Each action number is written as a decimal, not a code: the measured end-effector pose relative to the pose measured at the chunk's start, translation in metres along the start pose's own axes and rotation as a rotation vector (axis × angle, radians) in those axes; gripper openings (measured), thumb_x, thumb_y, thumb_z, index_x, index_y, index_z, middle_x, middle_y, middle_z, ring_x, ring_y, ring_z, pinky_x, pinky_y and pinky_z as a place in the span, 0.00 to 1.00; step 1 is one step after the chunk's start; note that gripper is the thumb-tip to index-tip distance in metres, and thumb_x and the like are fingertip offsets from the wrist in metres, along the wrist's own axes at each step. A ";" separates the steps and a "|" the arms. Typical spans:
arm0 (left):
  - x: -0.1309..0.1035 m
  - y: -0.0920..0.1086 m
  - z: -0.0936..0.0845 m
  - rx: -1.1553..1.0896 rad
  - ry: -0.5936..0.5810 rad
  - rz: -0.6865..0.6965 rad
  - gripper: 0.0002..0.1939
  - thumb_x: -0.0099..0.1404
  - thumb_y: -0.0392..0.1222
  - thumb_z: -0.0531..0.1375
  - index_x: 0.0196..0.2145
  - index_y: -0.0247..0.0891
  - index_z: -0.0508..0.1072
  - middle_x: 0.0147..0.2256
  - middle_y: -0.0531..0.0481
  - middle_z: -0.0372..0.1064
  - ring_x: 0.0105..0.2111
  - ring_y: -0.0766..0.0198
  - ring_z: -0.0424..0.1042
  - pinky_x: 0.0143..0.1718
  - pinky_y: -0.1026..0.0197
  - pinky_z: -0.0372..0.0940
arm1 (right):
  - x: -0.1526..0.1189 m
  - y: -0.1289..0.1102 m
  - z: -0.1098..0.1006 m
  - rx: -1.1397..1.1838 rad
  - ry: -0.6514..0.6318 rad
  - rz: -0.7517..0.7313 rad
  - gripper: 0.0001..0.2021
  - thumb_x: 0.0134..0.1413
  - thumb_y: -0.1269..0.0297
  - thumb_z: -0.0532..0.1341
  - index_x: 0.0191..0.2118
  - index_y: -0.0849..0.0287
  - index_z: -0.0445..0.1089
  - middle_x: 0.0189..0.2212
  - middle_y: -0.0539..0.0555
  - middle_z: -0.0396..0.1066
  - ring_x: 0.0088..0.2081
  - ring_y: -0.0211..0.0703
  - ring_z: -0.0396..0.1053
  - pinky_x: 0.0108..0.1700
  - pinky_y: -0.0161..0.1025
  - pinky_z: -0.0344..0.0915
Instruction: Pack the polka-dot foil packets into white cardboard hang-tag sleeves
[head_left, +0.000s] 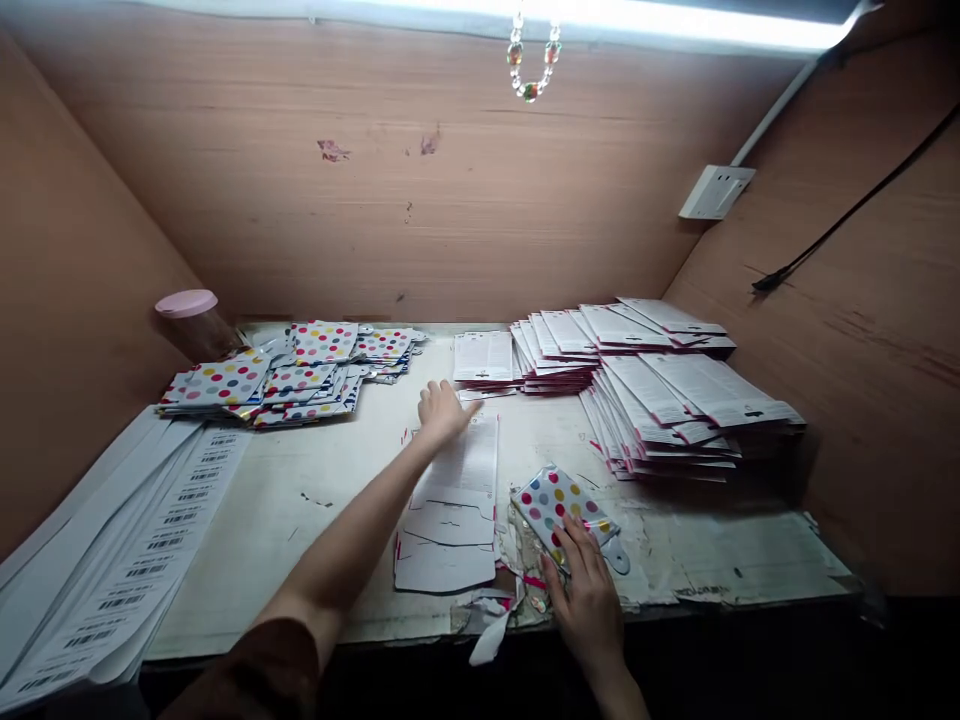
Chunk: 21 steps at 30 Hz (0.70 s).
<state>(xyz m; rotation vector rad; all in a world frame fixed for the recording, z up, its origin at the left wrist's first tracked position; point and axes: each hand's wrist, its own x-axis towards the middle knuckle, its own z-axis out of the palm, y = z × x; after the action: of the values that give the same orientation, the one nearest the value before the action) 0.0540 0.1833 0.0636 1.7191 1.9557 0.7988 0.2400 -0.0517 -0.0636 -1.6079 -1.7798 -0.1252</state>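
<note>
My left hand point(444, 412) reaches over the far end of a flat white printed card stack point(446, 560), its thumb stretched out to the right and its fingers curled. Whether it touches the card is hard to tell. Under the spread fingers of my right hand point(585, 590) lies a polka-dot packet point(551, 500) with a round tab, resting on the table near the front edge. Just beyond my left hand is a small pile of white printed packs point(484, 358).
Piles of polka-dot packets point(311, 378) stand at the back left by a pink-lidded cup point(187, 310). Barcode label sheets point(161, 540) cover the left side. Stacked white packs point(690, 390) fill the back right. Torn paper point(491, 635) hangs at the front edge.
</note>
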 end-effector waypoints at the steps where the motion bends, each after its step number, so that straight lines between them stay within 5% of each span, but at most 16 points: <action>1: -0.019 -0.008 0.001 0.065 -0.002 0.013 0.44 0.43 0.57 0.70 0.51 0.27 0.65 0.56 0.21 0.58 0.59 0.28 0.54 0.55 0.35 0.52 | 0.000 0.000 0.000 0.003 0.008 0.007 0.19 0.63 0.61 0.55 0.57 0.59 0.61 0.57 0.65 0.64 0.60 0.59 0.60 0.56 0.62 0.63; 3: -0.058 -0.029 -0.001 0.167 -0.011 0.010 0.54 0.36 0.55 0.72 0.57 0.24 0.61 0.57 0.17 0.55 0.57 0.22 0.52 0.53 0.28 0.48 | 0.000 0.000 0.002 0.004 0.021 0.030 0.18 0.62 0.61 0.56 0.56 0.59 0.61 0.57 0.65 0.64 0.60 0.59 0.59 0.57 0.62 0.62; 6: -0.094 -0.057 -0.012 0.243 -0.021 -0.037 0.52 0.42 0.54 0.69 0.58 0.22 0.57 0.54 0.18 0.59 0.54 0.24 0.57 0.50 0.30 0.52 | 0.002 0.000 0.004 0.014 0.031 0.055 0.19 0.62 0.60 0.57 0.56 0.60 0.62 0.57 0.65 0.64 0.60 0.60 0.59 0.57 0.62 0.62; 12: -0.089 -0.090 -0.029 0.117 -0.044 -0.114 0.27 0.45 0.49 0.68 0.41 0.36 0.65 0.43 0.35 0.69 0.48 0.39 0.68 0.46 0.46 0.61 | 0.015 -0.032 -0.014 0.250 0.116 0.211 0.19 0.60 0.57 0.59 0.54 0.60 0.66 0.57 0.65 0.60 0.63 0.62 0.53 0.60 0.66 0.54; 16: -0.096 -0.098 -0.039 -0.161 -0.020 -0.106 0.16 0.56 0.52 0.61 0.34 0.40 0.62 0.36 0.42 0.71 0.41 0.48 0.72 0.42 0.50 0.65 | 0.028 -0.093 -0.028 0.984 -0.077 0.543 0.16 0.59 0.54 0.60 0.48 0.57 0.71 0.51 0.61 0.68 0.54 0.55 0.66 0.58 0.58 0.60; 19: -0.125 -0.094 -0.047 -0.429 0.016 -0.043 0.17 0.67 0.56 0.48 0.43 0.40 0.60 0.43 0.42 0.72 0.42 0.55 0.73 0.42 0.55 0.67 | 0.037 -0.134 -0.026 1.657 -0.223 0.843 0.18 0.56 0.52 0.63 0.47 0.59 0.72 0.49 0.60 0.72 0.53 0.52 0.69 0.59 0.53 0.60; 21: -0.152 -0.092 -0.052 -0.566 0.016 -0.006 0.19 0.69 0.57 0.46 0.48 0.40 0.59 0.45 0.43 0.72 0.44 0.58 0.74 0.44 0.56 0.67 | 0.042 -0.150 -0.019 1.900 -0.171 0.982 0.21 0.50 0.53 0.68 0.47 0.60 0.72 0.49 0.59 0.73 0.53 0.50 0.69 0.60 0.49 0.59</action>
<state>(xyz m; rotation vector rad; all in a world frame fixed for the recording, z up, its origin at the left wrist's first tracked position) -0.0255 0.0189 0.0327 1.3636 1.5363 1.2228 0.1152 -0.0598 0.0314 -0.6832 -0.3256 1.6112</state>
